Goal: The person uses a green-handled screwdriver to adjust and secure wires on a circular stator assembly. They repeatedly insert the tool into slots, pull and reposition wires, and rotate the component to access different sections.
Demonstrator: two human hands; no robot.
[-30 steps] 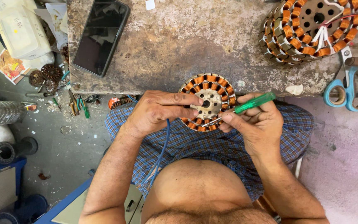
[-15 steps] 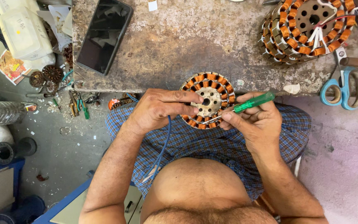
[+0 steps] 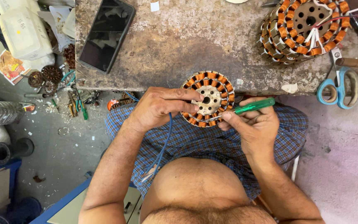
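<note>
Centrally, just below the middle of the frame, you hold a round stator (image 3: 207, 99) with copper-orange windings around a pale perforated hub, over your lap and touching the near edge of the stone bench (image 3: 195, 45). Your left hand (image 3: 162, 107) closes its fingers on the left rim and face. Your right hand (image 3: 255, 124) pinches a green-handled screwdriver (image 3: 251, 106), its tip at the windings on the right side. Judged by its laminated iron core, the part is heavy and stiff; the thin winding wire looks easily nicked, so grip the rim or hub, not the coils. A blue wire (image 3: 164, 143) hangs below your left hand. Upper right lie stacked stators (image 3: 303, 31), with blue-handled scissors (image 3: 337, 85) beside them; upper left lies a dark phone (image 3: 106, 35). Compared with half a second earlier, both grips are unchanged and the stator sits where it was.
</note>
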